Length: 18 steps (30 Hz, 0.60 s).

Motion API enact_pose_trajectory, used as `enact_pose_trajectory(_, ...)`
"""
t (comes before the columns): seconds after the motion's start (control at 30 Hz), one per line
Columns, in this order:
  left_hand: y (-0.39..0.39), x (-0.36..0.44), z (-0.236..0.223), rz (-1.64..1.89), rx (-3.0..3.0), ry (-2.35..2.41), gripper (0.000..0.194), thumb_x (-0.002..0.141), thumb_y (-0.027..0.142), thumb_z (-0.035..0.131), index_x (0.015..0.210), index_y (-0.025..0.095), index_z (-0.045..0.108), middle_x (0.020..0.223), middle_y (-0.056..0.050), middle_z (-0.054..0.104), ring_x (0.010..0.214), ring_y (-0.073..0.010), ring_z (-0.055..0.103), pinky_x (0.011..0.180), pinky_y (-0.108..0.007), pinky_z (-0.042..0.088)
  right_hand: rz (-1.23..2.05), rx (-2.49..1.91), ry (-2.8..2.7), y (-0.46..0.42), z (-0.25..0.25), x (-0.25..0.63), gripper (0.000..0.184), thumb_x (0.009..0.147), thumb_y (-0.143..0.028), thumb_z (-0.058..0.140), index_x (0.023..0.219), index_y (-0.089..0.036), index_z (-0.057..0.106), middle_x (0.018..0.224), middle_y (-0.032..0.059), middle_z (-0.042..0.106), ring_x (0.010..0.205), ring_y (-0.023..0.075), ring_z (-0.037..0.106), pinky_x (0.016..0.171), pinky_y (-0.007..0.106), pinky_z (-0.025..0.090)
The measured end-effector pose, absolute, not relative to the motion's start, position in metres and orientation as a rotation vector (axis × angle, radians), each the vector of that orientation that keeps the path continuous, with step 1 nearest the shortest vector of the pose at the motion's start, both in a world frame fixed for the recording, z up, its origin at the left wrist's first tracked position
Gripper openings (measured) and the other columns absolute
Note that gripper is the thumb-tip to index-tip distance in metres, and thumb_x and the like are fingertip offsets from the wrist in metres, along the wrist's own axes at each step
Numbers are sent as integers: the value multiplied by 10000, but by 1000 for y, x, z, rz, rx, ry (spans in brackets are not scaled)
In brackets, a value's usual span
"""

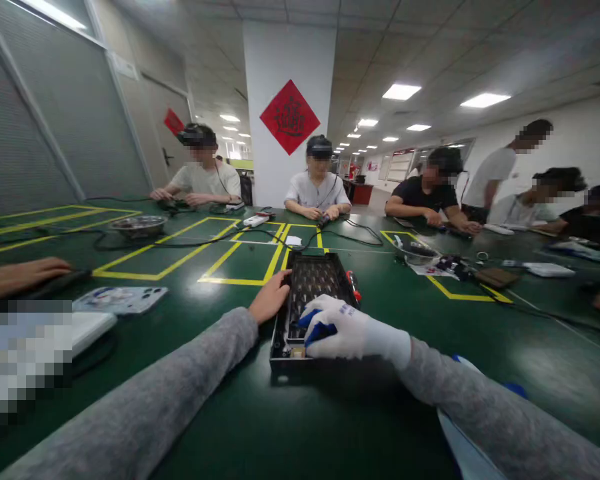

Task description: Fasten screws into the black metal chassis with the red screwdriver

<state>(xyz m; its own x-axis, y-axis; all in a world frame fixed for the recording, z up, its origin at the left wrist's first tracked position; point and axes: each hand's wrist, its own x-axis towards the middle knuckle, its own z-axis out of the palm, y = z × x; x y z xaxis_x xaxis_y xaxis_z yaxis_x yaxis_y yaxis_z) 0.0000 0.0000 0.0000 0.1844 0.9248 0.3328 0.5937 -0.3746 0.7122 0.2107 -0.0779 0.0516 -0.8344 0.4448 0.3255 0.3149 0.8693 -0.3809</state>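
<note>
Green tabletop (260, 427) spreads around the rimmed black tray (293, 364).

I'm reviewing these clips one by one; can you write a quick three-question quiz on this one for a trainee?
1. Which of the wearer's hands has a white-and-blue glove on?
2. True or false: the wearer's left hand is at the left side of the black case.
3. The red object lies: a) inside the case; b) left of it; c) right of it.

Key: 1. The right hand; 2. True; 3. c
</note>
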Motion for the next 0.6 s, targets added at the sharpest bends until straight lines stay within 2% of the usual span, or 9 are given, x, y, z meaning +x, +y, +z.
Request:
enact_pose_trajectory(0.2,4,-1,-5,1084,2049,1409,545,723,160,353,1252,79,455,1307,-133,486,1228,-234,424,1071,-406,297,402,-539,-2596,-74,50,207,168,744,-350,664,774,-187,694,1014,52,629,1004,179,526,916,324,399)
enact_pose_trajectory(0.4,9,-3,-8,1090,2056,1401,543,726,162,358,1252,73,456,1304,-138,483,1228,-238,420,1072,-402,291,382,-477,-2635,-77,54,206,156,738,-341,672,742,-188,699,1011,46,642,1003,179,533,946,339,381)
enact_pose_trajectory(0.6,9,-2,-9,1114,2034,1394,540,715,159,378,1243,101,473,1280,-118,508,1214,-240,437,1064,-403,303,509,-487,-2630,-74,54,207,147,751,-316,668,770,-175,702,987,53,655,1006,172,540,930,318,401)
